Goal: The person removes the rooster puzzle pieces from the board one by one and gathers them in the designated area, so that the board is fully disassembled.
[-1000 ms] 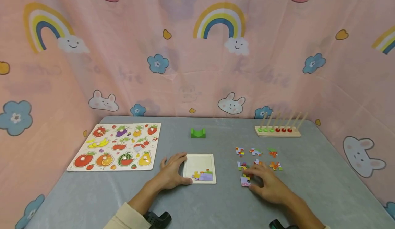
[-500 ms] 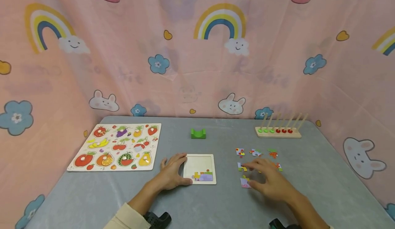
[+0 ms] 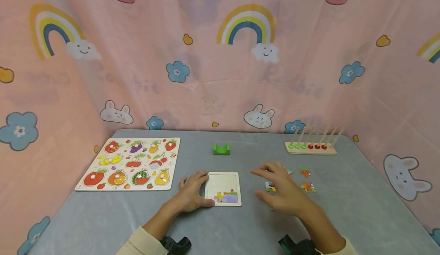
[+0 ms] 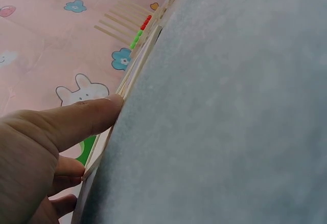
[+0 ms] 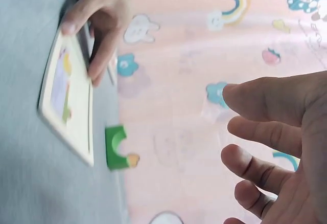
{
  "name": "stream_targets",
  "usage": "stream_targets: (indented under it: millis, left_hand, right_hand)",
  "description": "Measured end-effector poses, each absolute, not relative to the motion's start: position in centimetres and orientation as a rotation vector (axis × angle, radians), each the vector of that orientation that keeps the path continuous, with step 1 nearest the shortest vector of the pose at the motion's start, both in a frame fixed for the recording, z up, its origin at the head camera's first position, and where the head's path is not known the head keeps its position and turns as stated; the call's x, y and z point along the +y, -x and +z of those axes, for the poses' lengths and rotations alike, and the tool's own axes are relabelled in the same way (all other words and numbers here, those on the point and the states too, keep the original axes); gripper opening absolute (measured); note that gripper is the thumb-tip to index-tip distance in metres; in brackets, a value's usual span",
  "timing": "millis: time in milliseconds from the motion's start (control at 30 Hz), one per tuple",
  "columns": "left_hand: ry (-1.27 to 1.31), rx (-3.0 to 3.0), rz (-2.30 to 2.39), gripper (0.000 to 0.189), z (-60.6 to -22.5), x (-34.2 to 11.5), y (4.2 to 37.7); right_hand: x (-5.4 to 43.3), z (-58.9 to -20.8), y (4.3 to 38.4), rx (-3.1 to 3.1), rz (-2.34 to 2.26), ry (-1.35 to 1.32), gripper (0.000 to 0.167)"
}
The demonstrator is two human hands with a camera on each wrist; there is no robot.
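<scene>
A square wooden puzzle tray [image 3: 222,180] lies flat on the table, a few joined purple, yellow and green pieces [image 3: 228,197] in its lower right part. My left hand [image 3: 192,194] grips its left side, thumb at the near edge and fingertips by the far corner. To the right, my right hand [image 3: 283,192] is held over the table with thumb and fingers spread apart. Nothing shows between its fingertips in the right wrist view. Loose jigsaw pieces lie around it, such as an orange one [image 3: 307,187] and a yellow-and-purple one [image 3: 270,186]; others are hidden beneath the hand.
A fruit picture board [image 3: 127,163] lies at the left. Behind the tray stands a green block with a curved notch [image 3: 221,149]. A wooden peg stand [image 3: 310,151] with green and red beads is at the back right. A patterned pink curtain [image 3: 206,94] hangs behind the table.
My right hand has drawn left from over the loose pieces toward the tray, its thumb and fingers still apart. The left hand and tray have stayed in place.
</scene>
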State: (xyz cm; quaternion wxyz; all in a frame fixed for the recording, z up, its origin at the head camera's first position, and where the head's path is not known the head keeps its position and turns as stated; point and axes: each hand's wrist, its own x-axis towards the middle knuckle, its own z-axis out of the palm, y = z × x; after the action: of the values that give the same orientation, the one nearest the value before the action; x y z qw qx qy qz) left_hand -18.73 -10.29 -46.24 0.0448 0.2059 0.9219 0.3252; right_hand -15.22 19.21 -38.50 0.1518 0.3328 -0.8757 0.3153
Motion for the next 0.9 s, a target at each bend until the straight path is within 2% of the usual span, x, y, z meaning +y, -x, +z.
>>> stream_targets:
  millis: [333, 900]
  left_hand:
    - [-0.625, 2.817, 0.991, 0.081, -46.3, -10.2, 18.8]
    - [-0.632, 2.835, 0.983, 0.081, -46.3, -10.3, 18.8]
  right_hand:
    - [15.6, -39.5, 16.4, -2.535, 0.941, -0.972, 0.048]
    - [12.6, -44.1, 18.0, -2.592, 0.996, -0.997, 0.047]
